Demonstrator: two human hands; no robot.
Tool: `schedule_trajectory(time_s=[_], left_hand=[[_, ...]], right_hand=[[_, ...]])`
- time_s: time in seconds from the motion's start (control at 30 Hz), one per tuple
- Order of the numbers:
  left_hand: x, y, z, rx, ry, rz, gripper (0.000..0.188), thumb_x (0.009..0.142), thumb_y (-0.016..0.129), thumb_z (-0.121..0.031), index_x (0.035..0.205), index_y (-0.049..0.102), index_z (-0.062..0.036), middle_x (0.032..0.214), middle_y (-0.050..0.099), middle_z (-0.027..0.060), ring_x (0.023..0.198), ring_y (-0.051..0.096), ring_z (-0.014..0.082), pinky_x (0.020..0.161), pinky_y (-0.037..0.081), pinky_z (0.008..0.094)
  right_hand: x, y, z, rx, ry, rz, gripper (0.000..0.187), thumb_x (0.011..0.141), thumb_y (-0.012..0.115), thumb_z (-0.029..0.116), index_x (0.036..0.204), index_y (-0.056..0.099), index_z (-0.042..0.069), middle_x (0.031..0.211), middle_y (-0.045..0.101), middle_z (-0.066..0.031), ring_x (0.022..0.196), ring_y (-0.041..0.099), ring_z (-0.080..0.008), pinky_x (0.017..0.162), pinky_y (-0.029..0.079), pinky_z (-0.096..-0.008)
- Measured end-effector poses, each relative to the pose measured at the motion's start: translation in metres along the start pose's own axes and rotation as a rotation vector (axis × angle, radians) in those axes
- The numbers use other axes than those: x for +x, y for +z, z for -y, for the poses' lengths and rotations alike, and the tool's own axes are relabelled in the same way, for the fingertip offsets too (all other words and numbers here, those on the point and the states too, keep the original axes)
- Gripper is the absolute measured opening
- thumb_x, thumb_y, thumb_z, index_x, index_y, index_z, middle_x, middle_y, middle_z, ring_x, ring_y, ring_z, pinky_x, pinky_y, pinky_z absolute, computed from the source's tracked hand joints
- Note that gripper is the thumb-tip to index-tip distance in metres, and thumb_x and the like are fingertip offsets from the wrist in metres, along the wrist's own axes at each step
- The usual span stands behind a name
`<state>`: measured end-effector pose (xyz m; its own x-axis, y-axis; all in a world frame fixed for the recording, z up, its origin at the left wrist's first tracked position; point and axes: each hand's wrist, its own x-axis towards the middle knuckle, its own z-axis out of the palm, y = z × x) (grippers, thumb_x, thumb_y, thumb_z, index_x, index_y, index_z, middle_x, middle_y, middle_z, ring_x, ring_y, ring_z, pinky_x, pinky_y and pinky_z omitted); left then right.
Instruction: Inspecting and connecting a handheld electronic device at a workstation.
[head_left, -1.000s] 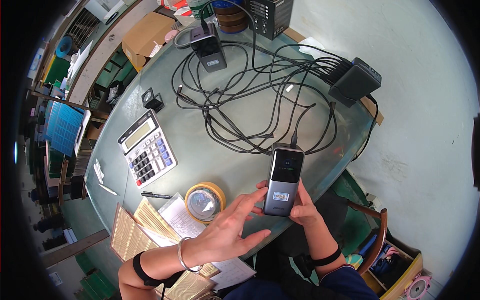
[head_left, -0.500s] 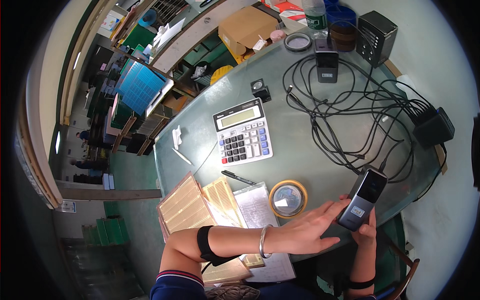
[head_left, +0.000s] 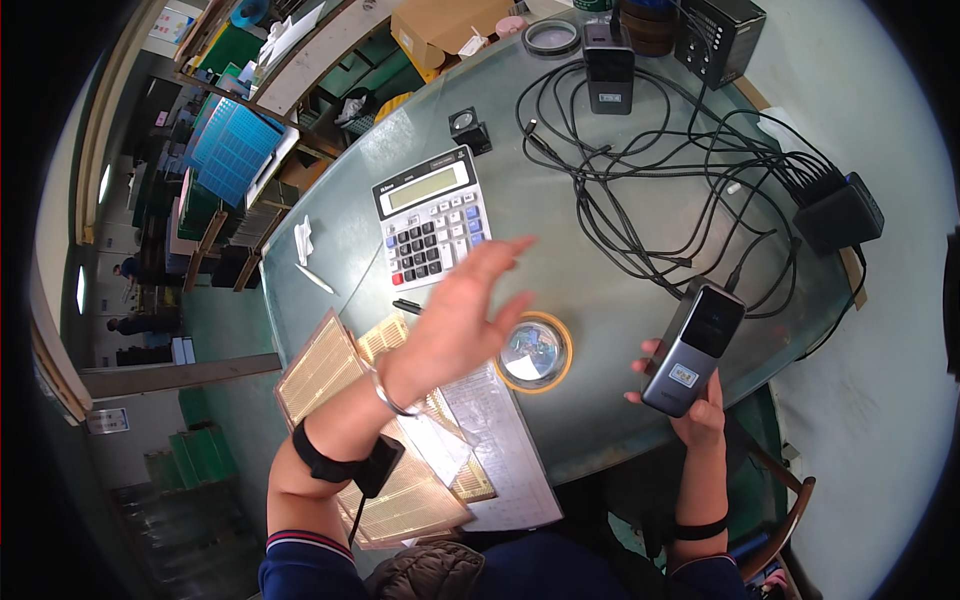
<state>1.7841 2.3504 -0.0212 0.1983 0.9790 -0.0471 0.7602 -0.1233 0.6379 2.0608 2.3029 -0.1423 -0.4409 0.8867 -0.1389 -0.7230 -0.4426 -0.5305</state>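
Pale wall (head_left: 870, 120) along the right, glass-topped surface (head_left: 600, 430) across the middle. Black cables (head_left: 585, 176) lie looped over its far right half. Perforated panels (head_left: 320, 385) and papers (head_left: 497, 430) at the near left edge, calculator (head_left: 432, 218) beyond them. Left hand (head_left: 448, 325): empty, fingers extended, thumb apart, over the papers' far edge, between calculator and tape roll (head_left: 568, 345); height can't tell. Right hand (head_left: 700, 422): wrapped round the lower end of the power bank (head_left: 693, 345), dark display facing up, near the right side of the surface. Plug (head_left: 732, 284) sits at the bank's top end.

My take on holding it well: support from below, thumb off the display, slack in the lead so nothing levers the plug sideways. Left sleeve-side strap gear deserves clearance from loose sheets.
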Motion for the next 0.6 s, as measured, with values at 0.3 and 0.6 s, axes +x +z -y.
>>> schedule_trajectory(time_s=[0.3,0.6], left_hand=[[-0.042,-0.008,0.02,0.125,-0.112,0.483,0.097,0.066,0.083,-0.032,0.14,0.029,-0.0021,0.119,0.051,0.0207,0.104,0.057,0.032,0.089,0.047,0.0384],[-0.047,0.017,0.017,0.141,-0.164,0.379,0.108,0.059,0.085,-0.032,0.142,0.021,-0.0027,0.113,0.052,0.021,0.102,0.056,0.0366,0.085,0.048,0.0405]], right_hand=[[0.0,0.002,-0.001,-0.031,0.013,-0.004,0.092,0.065,0.078,0.026,0.14,0.025,0.013,0.129,0.043,-0.0258,0.114,0.051,-0.0391,0.085,0.052,-0.0551],[-0.001,0.0,0.001,-0.065,0.018,0.013,0.089,0.067,0.077,0.027,0.139,0.027,0.011,0.129,0.043,-0.0252,0.115,0.051,-0.0383,0.085,0.052,-0.0548]])
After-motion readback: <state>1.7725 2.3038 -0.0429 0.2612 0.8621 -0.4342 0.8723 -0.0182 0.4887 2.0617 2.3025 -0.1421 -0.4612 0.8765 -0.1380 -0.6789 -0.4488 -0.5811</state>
